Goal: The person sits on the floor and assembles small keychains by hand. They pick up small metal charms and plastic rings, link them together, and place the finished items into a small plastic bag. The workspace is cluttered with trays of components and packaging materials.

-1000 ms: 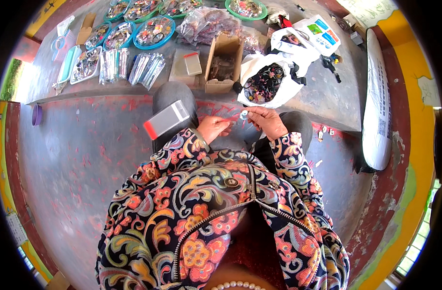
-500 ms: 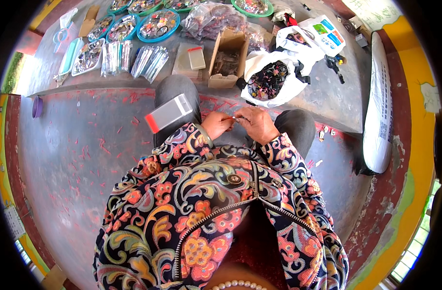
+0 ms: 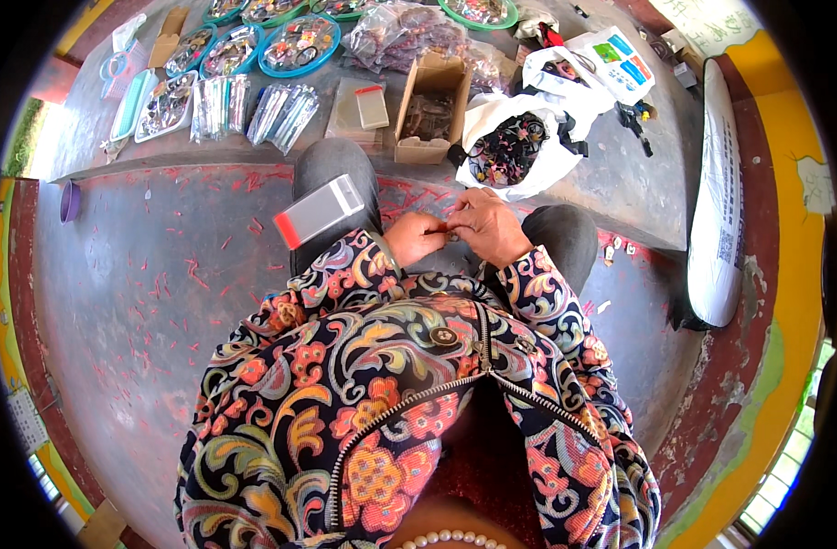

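Note:
My left hand [image 3: 417,236] and my right hand [image 3: 485,225] meet between my knees, fingertips pinched together on a small reddish item [image 3: 448,234] that is too small to make out. A stack of clear plastic sleeves with a red strip [image 3: 318,210] rests on my left knee. Beyond my hands, on the concrete step, lie a white plastic bag of dark small pieces [image 3: 510,151] and an open cardboard box [image 3: 425,112].
On the step [image 3: 620,183] are round blue and green trays of small items [image 3: 300,41], bundles of clear packets [image 3: 281,112], a flat clear pouch [image 3: 368,105] and clear bags. A long white object [image 3: 718,192] lies at right. A purple cup [image 3: 69,201] stands at left. Red scraps litter the floor.
Both hands have drawn a little nearer to my body and closed together over the small item. The view has tilted slightly down.

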{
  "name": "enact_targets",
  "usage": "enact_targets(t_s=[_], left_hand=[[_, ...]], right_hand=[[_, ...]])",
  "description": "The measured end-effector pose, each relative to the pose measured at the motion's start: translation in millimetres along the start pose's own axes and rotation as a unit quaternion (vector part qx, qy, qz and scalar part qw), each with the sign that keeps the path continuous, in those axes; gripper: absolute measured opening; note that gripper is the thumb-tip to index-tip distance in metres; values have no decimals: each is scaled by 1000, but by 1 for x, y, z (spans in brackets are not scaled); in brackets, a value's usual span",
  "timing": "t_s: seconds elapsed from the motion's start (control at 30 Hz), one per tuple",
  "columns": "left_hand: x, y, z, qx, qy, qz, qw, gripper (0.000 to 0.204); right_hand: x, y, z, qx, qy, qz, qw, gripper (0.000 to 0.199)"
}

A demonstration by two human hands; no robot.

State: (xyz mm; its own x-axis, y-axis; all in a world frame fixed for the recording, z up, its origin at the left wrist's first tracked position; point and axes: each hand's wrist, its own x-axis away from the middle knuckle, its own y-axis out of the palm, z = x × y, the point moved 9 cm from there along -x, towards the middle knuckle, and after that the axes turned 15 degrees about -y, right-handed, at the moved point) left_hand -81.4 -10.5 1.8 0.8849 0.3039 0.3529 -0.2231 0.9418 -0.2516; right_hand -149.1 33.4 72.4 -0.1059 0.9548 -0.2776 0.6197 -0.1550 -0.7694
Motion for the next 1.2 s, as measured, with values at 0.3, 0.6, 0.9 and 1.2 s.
enact_targets(t_s=[0.3, 0.6, 0.9, 1.2], left_hand=[[-8, 12, -37, 284, -160, -89, 941, 20], [-4, 9, -24, 369, -148, -98, 912, 25], [-9, 13, -44, 297, -177, -88, 934, 23], [-8, 10, -41, 294, -165, -71, 939, 22]], right_hand=[[12, 1, 29, -254, 103, 102, 956, 44], [57, 50, 63, -530, 347, 7, 774, 38], [40, 23, 56, -404, 282, 88, 866, 13], [6, -12, 1, 7, 39, 63, 997, 13]])
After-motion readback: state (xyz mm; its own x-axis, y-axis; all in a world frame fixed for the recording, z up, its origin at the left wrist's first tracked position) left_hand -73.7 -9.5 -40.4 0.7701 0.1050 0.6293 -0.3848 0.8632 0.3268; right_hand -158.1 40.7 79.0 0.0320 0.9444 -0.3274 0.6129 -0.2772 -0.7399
